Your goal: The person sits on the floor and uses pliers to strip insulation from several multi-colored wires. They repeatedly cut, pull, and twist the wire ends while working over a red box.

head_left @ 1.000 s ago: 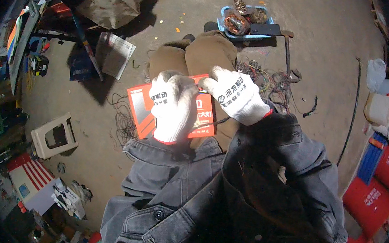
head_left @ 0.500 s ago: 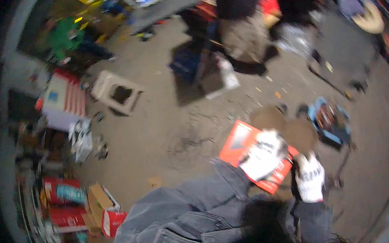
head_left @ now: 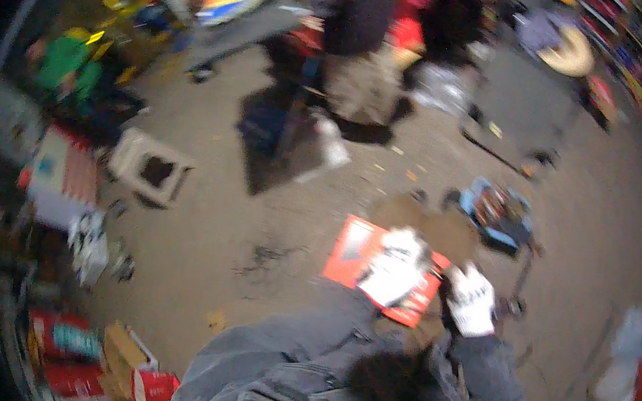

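While picture blurs with motion: concrete floor point(head_left: 256, 217), wide, littered. Pale plastic stool point(head_left: 149, 169), well left of hands. Flat red package point(head_left: 366, 257), low over floor before denim sleeves. Left hand point(head_left: 395, 268), white glove, fingers spread flat on package. Right hand point(head_left: 473, 301), white glove, at package's right edge; grip cannot tell.

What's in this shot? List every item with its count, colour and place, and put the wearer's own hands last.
flat box: one, red-orange, under the left hand
tray of parts: one, blue, floor beyond the right hand
small stool: one, pale grey, left
cartons: several, red and white, lower left
concrete floor: grey-brown, centre
left hand: white glove, flat on the box
right hand: white glove, at the box's right edge; grip unclear
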Motion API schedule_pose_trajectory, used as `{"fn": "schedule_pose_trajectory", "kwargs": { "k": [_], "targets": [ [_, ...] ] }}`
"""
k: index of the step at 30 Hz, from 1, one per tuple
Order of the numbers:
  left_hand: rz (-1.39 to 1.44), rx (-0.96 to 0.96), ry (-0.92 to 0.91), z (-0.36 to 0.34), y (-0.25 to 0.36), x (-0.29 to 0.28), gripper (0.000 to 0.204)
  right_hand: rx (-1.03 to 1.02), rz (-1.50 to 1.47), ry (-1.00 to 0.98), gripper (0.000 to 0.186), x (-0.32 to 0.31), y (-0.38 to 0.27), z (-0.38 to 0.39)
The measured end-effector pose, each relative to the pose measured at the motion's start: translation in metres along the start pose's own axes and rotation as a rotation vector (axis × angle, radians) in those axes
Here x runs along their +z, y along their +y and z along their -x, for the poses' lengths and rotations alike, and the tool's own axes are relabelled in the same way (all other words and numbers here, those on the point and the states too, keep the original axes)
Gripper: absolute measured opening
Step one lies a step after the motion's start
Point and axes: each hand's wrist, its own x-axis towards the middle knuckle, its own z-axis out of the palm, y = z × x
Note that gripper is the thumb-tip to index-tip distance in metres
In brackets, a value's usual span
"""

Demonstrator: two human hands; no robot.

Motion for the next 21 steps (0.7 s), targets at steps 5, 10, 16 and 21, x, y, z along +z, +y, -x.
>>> {"fn": "schedule_pose_trajectory", "kwargs": {
  "k": [5, 10, 16, 21],
  "targets": [
    [0.162, 0.084, 0.235, -0.001, 0.001, -0.015, 0.017, 0.117, 0.066, -0.155, 0.027, 0.0, 0.004, 0.005],
    [0.283, 0.039, 0.182, -0.003, -0.002, -0.036, 0.016, 0.321, -0.249, -0.051, 0.024, -0.002, -0.008, 0.002],
    [0.324, -0.059, 0.125, -0.003, 0.004, -0.042, 0.015, 0.383, -0.393, 0.056, 0.019, -0.004, -0.016, 0.001],
    [0.281, -0.034, 0.151, -0.005, 0.004, -0.038, 0.017, 0.402, -0.396, 0.006, 0.02, 0.001, -0.017, -0.007]
  ]
}}
